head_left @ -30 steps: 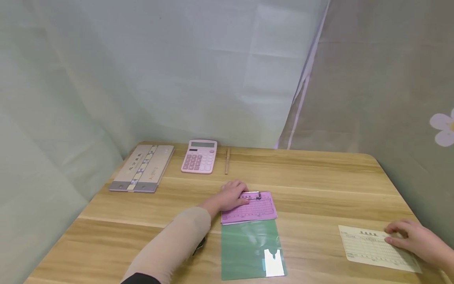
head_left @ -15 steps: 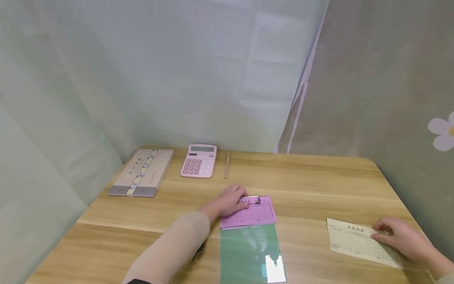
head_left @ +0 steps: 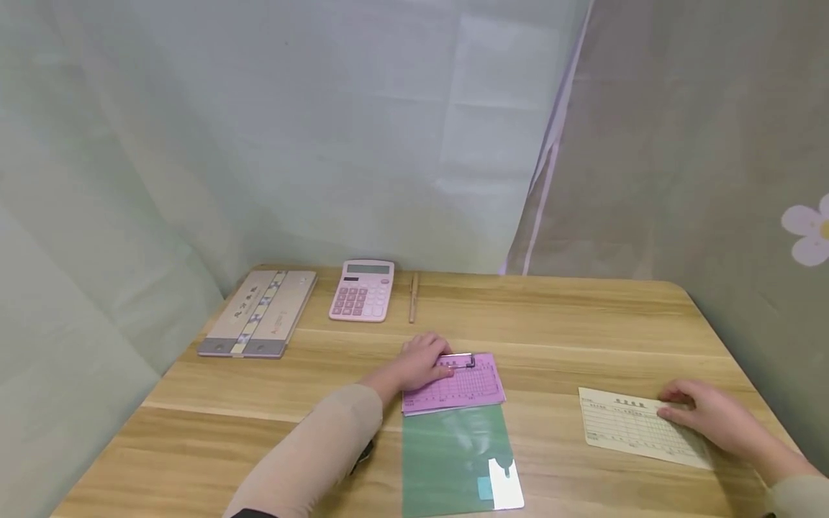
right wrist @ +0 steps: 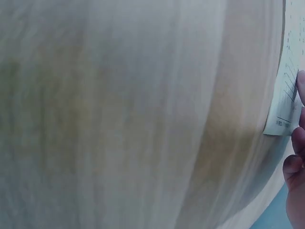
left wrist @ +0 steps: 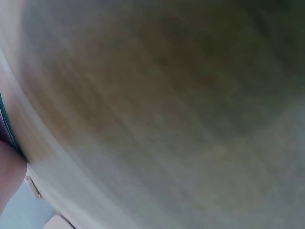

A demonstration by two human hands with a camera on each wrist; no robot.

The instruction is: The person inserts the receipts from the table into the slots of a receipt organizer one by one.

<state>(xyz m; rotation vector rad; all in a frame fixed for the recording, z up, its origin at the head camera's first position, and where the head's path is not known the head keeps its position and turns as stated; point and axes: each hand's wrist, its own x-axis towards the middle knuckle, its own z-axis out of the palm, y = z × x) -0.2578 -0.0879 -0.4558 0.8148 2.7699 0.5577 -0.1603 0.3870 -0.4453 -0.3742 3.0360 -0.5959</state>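
Note:
A translucent green clipboard [head_left: 453, 460] lies mid-table, with pink printed forms [head_left: 476, 392] under its metal clip [head_left: 462, 361]. My left hand [head_left: 422, 362] grips its upper left corner, fingers over the top edge beside the clip and thumb on the pink sheet. In the left wrist view, only part of the left hand [left wrist: 10, 174] shows at the left border. To the right, my right hand [head_left: 715, 417] pinches the right part of a pale yellow printed form [head_left: 628, 424]. The right wrist view catches this form [right wrist: 282, 107] and several fingertips at its right border.
A pink calculator [head_left: 363, 291] and a light brown pen [head_left: 413, 298] lie at the back of the wooden table [head_left: 557, 316]. Grey-brown folders or pads [head_left: 259, 313] with a patterned band sit at the back left. Pale curtains [head_left: 388, 129] hang right behind the table.
My right hand has moved left and slightly away from me, bringing the yellow form closer to the clipboard. The left hand stays on the clipboard.

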